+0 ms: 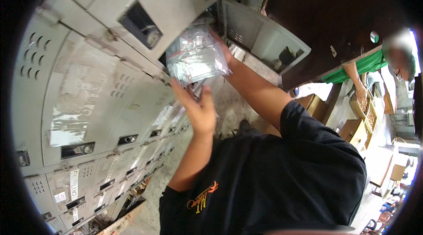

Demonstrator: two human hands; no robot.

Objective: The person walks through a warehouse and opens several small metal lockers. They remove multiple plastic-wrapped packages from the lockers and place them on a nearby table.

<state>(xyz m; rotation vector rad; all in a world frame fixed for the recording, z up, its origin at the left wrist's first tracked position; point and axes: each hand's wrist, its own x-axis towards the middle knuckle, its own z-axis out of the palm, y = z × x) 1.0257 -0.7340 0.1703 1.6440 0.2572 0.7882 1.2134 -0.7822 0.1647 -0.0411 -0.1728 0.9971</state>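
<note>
Plastic, clear and crinkled, makes up the bag (209, 61) between our 2 hands, just above the centre of the frame, with smaller packets (190, 65) marked by red lines showing inside. Our left hand (200, 110) sits below it, palm open and fingers spread, fingertips at its lower edge; we cannot tell whether they press. Our right hand (222, 47) lies along its right side, fingers hidden behind the film, so we cannot tell how firmly they grasp.

Handling it well, we judge, calls for a palm under the loose contents and a steadying grip at the side, so that slick film neither slides nor snags. Grey lockers (141, 98) fill the left of the frame, and 1 locker door (260, 34) stands open right of the bag; we should mind its edge. Farther out, at the right, a co-worker's hand (361, 92) reaches into a wooden tray (359, 110).
</note>
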